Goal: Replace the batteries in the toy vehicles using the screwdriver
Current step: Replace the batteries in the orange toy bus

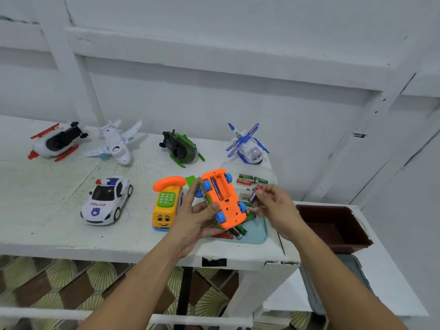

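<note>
My left hand grips an orange toy car turned upside down, blue wheels up, with its battery compartment uncovered. One battery lies in the compartment. My right hand is just right of the car and pinches a small purple battery between its fingertips. Loose green and red batteries lie on the white table behind the car. More batteries lie on a pale blue tray under my hands. I see no screwdriver.
A yellow telephone bus and a police car stand to the left. Along the back sit a red-and-white toy, a white plane, a green helicopter and a blue helicopter. A brown bin is at right.
</note>
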The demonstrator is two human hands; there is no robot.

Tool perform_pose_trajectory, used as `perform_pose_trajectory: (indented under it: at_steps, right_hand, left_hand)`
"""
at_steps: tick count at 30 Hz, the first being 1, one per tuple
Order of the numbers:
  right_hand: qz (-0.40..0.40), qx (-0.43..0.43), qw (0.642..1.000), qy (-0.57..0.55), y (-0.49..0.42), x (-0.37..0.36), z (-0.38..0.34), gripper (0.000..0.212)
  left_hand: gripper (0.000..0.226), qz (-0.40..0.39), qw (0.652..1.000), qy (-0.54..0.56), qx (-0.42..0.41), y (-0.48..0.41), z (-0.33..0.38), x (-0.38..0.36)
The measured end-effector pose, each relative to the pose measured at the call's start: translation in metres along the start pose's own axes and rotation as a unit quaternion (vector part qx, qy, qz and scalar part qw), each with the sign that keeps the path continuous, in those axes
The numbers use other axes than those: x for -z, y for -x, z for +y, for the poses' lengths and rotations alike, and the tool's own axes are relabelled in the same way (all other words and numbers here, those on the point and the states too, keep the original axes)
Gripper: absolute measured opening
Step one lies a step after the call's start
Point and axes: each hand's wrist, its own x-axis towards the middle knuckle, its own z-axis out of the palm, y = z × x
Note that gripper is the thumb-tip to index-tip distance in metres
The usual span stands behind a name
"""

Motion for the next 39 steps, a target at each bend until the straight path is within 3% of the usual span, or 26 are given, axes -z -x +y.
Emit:
perform_pose_trajectory:
  at_steps: [2,3,6,10,15,20,30,34,39]
  right_hand:
    - [0.011,0.020,0.992,-0.120,0.001,-0.009,-0.017,0.008]
    - [0.012,0.041,0.991,-0.128,0.002,-0.015,-0.026,0.012]
    - [0.021,0.148,0.989,0.012,0.004,-0.028,-0.035,0.017]
    - [0.015,0.256,0.929,0.266,0.005,-0.036,-0.028,0.009]
    - [0.020,0.292,0.902,0.316,-0.003,-0.038,-0.026,0.014]
    - [-0.059,0.125,0.967,0.214,-0.011,-0.037,-0.041,0.009]
    - [-0.028,0.078,0.984,0.160,-0.029,-0.044,-0.049,0.026]
    - [-0.065,-0.002,0.997,-0.044,-0.042,-0.048,-0.051,0.018]
    - [-0.099,-0.123,0.953,-0.258,-0.068,-0.056,-0.061,0.011]
  left_hand:
    - [0.091,0.002,1.000,-0.008,0.002,0.000,0.000,-0.001]
    - [0.091,0.002,1.000,-0.012,0.002,0.000,-0.001,-0.002]
    - [0.090,-0.004,1.000,-0.020,0.000,0.001,-0.001,-0.007]
    - [0.087,-0.008,1.000,-0.024,-0.003,0.001,0.000,-0.010]
    - [0.086,-0.009,1.000,-0.025,-0.005,0.002,0.000,-0.011]
    - [0.086,-0.005,1.000,-0.021,-0.014,0.001,0.001,-0.017]
    - [0.088,0.005,0.999,-0.026,-0.021,-0.006,0.007,-0.017]
    - [0.092,0.015,0.998,-0.035,-0.044,-0.013,0.022,-0.014]
    - [0.086,0.028,0.998,-0.017,-0.062,-0.026,0.051,-0.005]
